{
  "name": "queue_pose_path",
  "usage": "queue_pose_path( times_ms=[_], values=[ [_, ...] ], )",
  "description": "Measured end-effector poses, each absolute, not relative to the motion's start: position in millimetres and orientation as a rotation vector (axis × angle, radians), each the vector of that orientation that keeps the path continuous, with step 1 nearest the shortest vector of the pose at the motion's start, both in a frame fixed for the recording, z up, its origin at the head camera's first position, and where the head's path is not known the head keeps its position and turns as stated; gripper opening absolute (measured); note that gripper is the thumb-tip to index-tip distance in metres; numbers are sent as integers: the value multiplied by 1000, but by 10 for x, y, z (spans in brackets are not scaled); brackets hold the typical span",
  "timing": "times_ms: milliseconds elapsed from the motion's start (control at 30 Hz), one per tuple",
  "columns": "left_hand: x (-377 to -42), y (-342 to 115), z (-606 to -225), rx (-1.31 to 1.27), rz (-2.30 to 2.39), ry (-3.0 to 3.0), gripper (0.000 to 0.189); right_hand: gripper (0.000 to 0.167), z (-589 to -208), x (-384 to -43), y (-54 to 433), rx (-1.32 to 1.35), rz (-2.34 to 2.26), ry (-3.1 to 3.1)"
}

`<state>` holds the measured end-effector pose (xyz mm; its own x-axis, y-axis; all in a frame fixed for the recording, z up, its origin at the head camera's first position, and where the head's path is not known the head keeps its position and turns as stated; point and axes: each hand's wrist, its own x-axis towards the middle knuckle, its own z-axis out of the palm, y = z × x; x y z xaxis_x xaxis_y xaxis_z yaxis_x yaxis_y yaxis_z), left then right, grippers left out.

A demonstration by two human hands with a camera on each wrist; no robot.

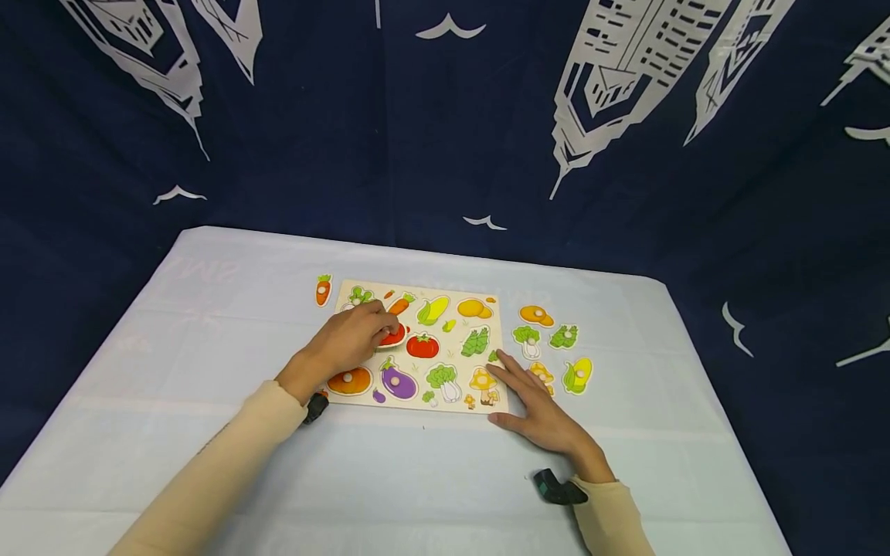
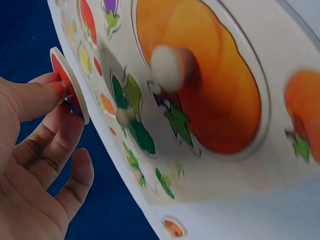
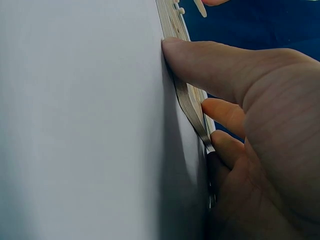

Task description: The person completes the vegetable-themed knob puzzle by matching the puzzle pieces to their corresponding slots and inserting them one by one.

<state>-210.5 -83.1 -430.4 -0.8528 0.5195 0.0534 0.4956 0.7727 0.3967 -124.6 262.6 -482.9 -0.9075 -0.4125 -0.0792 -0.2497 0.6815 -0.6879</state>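
Note:
My left hand (image 1: pixel 352 337) pinches a red vegetable puzzle piece (image 1: pixel 392 336) between thumb and fingertips, over the left part of a wooden puzzle board (image 1: pixel 410 398). In the left wrist view the piece (image 2: pixel 74 92) is tilted on edge, raised off the board; the fingers partly hide its picture. With fingers spread and fairly straight, my right hand (image 1: pixel 538 413) rests at the board's lower right corner. Its thumb touches the board's edge in the right wrist view. A tomato (image 1: pixel 422 346), a purple eggplant (image 1: pixel 399 381) and a pumpkin (image 1: pixel 350 381) show on the board near the left hand.
Right of the board lie loose pieces: potatoes (image 1: pixel 534 314), a bok choy (image 1: pixel 528 340), asparagus (image 1: pixel 564 336), corn (image 1: pixel 577 376) and mushrooms (image 1: pixel 541 376), partly behind the right hand. A carrot piece (image 1: pixel 323 290) lies left of the board. White cloth (image 1: pixel 208 324) covers the table.

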Motion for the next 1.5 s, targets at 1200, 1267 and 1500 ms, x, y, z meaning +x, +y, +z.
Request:
queue_pose_path(
  times_ms=[1200,1267,1500],
  values=[
    [-2167,-266,-4486,1048,446,2924,16,78,-4845,-1244,2629,-539,-1038,2672],
    [-2167,-261,-4486,1050,461,2916,16,78,-4841,-1243,2626,-540,-1041,2673],
    [-2160,-247,-4489,1032,484,2903,17,78,-4830,-1240,2628,-531,-1042,2669]
  ],
)
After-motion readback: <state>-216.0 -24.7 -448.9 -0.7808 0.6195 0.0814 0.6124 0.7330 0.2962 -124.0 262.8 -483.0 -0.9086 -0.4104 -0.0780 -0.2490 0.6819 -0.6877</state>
